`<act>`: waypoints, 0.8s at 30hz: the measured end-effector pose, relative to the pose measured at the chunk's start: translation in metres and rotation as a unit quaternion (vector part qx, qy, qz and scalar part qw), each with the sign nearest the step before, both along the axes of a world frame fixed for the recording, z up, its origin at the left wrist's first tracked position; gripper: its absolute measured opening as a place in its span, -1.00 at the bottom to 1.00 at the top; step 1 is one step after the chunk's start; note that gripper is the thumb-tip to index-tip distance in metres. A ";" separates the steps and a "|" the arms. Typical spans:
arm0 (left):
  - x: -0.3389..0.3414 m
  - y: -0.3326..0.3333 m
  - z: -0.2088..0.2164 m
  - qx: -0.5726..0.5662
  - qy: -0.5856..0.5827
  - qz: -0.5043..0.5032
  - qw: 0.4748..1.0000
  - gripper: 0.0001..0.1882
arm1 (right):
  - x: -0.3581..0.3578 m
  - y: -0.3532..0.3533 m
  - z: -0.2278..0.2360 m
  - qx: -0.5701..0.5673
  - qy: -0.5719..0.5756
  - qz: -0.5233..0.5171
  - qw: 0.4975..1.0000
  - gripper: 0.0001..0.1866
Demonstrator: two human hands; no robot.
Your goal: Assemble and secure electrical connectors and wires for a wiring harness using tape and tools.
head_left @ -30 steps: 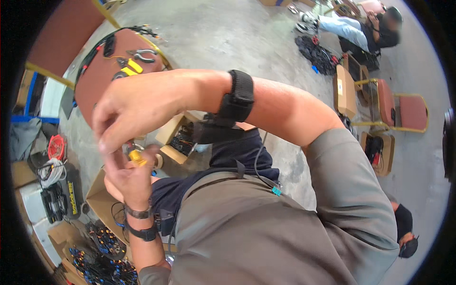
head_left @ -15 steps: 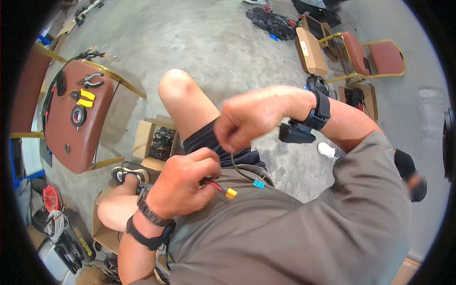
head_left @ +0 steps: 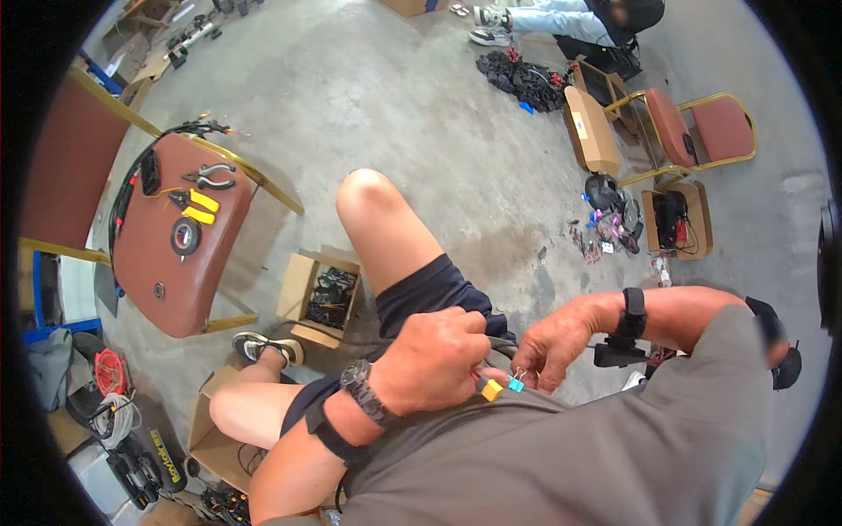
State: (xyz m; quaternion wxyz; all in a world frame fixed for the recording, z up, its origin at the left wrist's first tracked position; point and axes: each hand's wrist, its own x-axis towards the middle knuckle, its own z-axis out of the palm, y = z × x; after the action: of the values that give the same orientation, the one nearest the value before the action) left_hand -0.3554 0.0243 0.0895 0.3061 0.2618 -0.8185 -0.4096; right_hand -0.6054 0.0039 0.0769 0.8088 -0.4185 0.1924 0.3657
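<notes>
My left hand (head_left: 431,361) is closed around a cable with a yellow plug connector (head_left: 491,391) poking out past the fingers. Close beside the connector is a teal binder clip (head_left: 517,384), its wire handles at the fingertips of my right hand (head_left: 554,347), which pinches it. Both hands meet in front of my shirt, over the lap. A dark stretch of the cable (head_left: 338,342) trails left from behind my left hand toward the carton by my foot.
At left a red-brown chair (head_left: 197,285) carries pliers (head_left: 212,175), yellow-handled wire strippers (head_left: 195,206) and black tape (head_left: 185,236). An open carton (head_left: 298,285) of black cables stands by my foot. Stacked cartons, chairs and a seated person are at far right.
My right hand has come down from above the lap to the teal clip at my shirt. My left hand has moved right with the connector, next to it. The view has shifted.
</notes>
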 end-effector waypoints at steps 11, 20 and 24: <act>-0.017 0.014 -0.005 0.055 -0.121 -0.090 0.987 -0.64 | -0.004 0.019 0.016 -0.091 0.087 -0.282 0.951 -0.87; -0.020 0.010 -0.005 0.128 -0.157 -0.062 0.977 -0.72 | 0.000 0.009 0.027 -0.193 0.068 -0.188 0.960 -0.80; -0.023 0.014 -0.010 0.199 -0.167 -0.103 0.960 -0.71 | 0.003 0.008 0.031 -0.221 0.049 -0.175 0.958 -0.83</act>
State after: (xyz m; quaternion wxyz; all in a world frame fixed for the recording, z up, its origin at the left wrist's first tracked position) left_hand -0.3786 0.0388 0.0796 0.0627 0.2965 -0.7824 -0.5441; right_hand -0.6027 0.0119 0.1077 0.7373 -0.5279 0.3780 0.1869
